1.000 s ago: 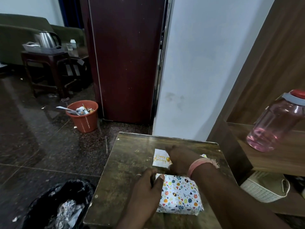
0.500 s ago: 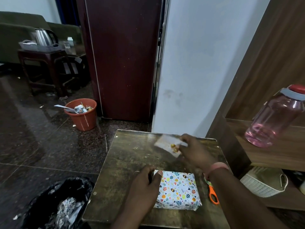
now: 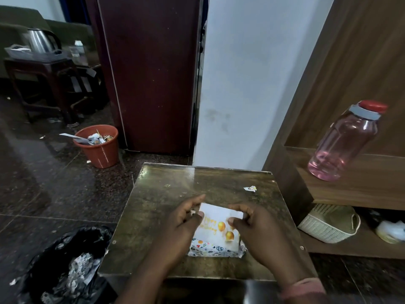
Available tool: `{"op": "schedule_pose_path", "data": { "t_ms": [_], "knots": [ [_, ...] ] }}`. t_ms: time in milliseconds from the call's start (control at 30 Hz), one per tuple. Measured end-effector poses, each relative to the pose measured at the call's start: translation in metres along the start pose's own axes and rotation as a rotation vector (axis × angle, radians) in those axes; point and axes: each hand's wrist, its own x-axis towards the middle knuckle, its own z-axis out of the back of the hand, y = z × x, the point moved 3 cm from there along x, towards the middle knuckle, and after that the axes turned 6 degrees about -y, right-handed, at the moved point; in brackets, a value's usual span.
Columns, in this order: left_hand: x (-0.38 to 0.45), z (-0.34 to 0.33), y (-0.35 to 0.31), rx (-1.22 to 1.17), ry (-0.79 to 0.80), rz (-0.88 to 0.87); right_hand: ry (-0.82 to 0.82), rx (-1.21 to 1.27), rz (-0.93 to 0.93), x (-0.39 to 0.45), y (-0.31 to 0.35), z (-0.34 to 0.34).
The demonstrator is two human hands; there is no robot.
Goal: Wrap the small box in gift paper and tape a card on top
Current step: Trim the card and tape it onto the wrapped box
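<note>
Head view shows the left hand [image 3: 179, 227] and right hand [image 3: 256, 231] pinching the card [image 3: 215, 224] by its two sides, keeping it flat above the wrapped box [image 3: 210, 250] on the table [image 3: 166, 194], probably to center it.

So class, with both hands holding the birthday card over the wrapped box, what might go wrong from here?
1. No tape is visible on the white balloon-printed card; if the left hand or right hand lets go, it may slide off the patterned gift-wrapped box.
2. The card looks tilted, so it could be fixed crooked.
3. The box sits toward the near edge of the worn brown table; pressing might nudge it off.
</note>
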Motion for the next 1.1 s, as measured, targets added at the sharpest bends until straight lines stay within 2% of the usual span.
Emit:
{"op": "schedule_pose_path", "data": {
  "t_ms": [100,267,700,800,900,967,1100],
  "knots": [
    [-0.007,-0.003,0.000,0.137,0.071,-0.028,-0.056,-0.152,0.086,0.001,-0.008,-0.013],
    [-0.005,-0.001,0.003,0.258,0.056,-0.082,-0.097,-0.375,0.218,0.004,-0.011,-0.023],
    [-0.001,-0.005,0.015,0.382,0.033,-0.187,-0.162,-0.300,0.332,0.003,-0.025,-0.030],
    [-0.001,-0.005,0.014,0.391,0.032,-0.194,-0.159,-0.251,0.319,0.004,-0.029,-0.029],
    [-0.002,-0.004,0.015,0.380,0.034,-0.195,-0.192,-0.071,0.273,0.006,-0.031,-0.023],
    [-0.002,-0.004,0.014,0.363,0.029,-0.210,-0.274,0.040,0.173,0.008,-0.035,-0.005],
    [-0.002,-0.002,0.013,0.325,-0.032,-0.247,-0.454,-0.002,0.002,0.007,-0.063,0.041]
  ]
}}
